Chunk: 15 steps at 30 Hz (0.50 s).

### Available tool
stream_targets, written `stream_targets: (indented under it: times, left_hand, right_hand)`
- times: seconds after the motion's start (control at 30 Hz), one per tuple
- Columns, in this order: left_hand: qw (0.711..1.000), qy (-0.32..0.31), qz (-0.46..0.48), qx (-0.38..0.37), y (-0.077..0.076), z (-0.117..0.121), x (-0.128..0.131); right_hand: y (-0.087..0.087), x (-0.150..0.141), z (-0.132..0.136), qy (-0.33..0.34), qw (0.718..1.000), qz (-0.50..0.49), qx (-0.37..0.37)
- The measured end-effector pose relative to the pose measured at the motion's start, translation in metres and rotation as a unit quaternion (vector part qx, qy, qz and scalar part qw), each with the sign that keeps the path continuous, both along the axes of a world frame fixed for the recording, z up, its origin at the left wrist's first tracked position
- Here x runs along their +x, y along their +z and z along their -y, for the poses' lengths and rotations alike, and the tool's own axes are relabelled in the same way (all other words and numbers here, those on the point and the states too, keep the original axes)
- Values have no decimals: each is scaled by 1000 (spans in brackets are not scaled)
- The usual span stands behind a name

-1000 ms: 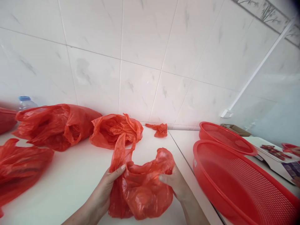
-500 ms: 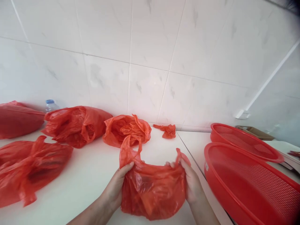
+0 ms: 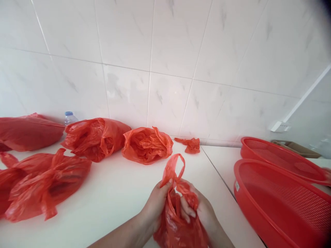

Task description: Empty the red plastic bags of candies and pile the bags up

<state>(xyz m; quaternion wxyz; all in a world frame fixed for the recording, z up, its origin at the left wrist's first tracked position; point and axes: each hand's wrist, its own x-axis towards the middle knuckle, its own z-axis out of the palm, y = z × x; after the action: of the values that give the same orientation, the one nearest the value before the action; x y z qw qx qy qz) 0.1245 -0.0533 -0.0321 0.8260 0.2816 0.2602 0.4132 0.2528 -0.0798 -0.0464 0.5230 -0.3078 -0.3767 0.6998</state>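
A thin red plastic bag (image 3: 178,227) with loop handles is between my hands at the front of the white table (image 3: 116,193). My left hand (image 3: 157,203) is closed on its left handle, and one loop stands up above the thumb. My right hand (image 3: 201,210) grips the right handle, its fingers curled into the gathered plastic. The hands are close together and the bag's mouth is bunched between them. Its contents are hidden by the plastic, and its bottom runs out of view.
On the left lies a tied red bag (image 3: 51,182). Several more stand by the tiled wall: a full bag (image 3: 28,132), a bulging bag (image 3: 95,137), an open-mouthed bag (image 3: 147,146) and a crumpled one (image 3: 191,145). Red mesh baskets (image 3: 281,206) fill the right side. A blue-capped bottle (image 3: 69,117) is behind.
My hands first spread the bag's handles apart, then came together, bunching its mouth. The view has turned left, so the surroundings sit further right in the picture.
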Motion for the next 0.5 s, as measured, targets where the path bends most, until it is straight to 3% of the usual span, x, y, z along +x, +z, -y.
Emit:
stream_targets:
  times: [0.1,0.3,0.37,0.43,0.5]
  left_hand:
    - [996,-42,-4,76,5,-1,9]
    - [973,-119,-135,146,-4,-9,8]
    - [969,-90,-174,152,-12,-11,5]
    - [959,-18,-212,189,-20,-10,-1]
    - [907,79,-258,324,-26,-6,-6]
  right_hand:
    - [-8,1,-4,-60,998,28,4]
    - [-10,6,-5,10,996,73,46]
    - [-9,5,-7,0,997,68,28]
    - [-9,6,-10,-35,997,68,2]
    - [-10,7,-13,-74,994,79,-12]
